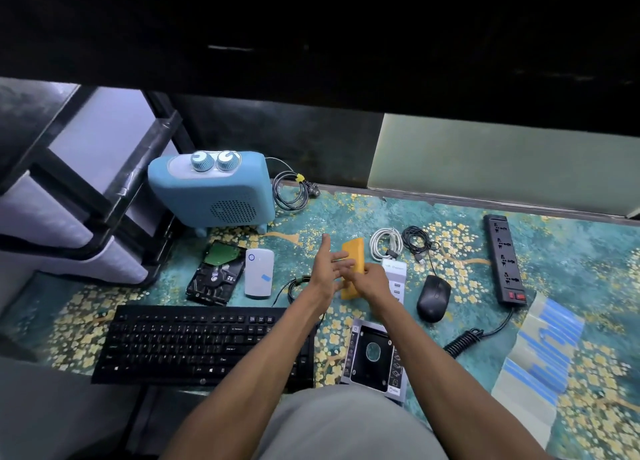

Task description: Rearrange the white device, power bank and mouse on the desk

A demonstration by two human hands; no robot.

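Head view: we see both bare forearms stretched out over a teal carpet with yellow flower print (450, 217). Our right hand (369, 279) grips a flat yellow rectangular block (354, 251), fingers curled round its near half; the block is lifted off the carpet and stands roughly on end, far end tilted away. Our left hand (329, 269) is just beside it on the left, fingers straight and spread, fingertips touching or almost touching the block's side, we cannot tell which. Under the right hand lies a white USB charger box (394, 279), partly hidden. Right of that sits a black computer mouse (433, 298), with a coiled white cable (386, 243) and a coiled thin black cable (417, 239) behind it. Far right lies a black power strip with red switches (504, 255). Left of the hands lie a white oval plastic device with a blue ring (259, 274) and a bare hard drive, circuit side up (216, 274). Behind those stands a light blue box heater with two dials (211, 189). Near us sit a black full-size keyboard (194, 341) and a grey drive caddy box (372, 355).
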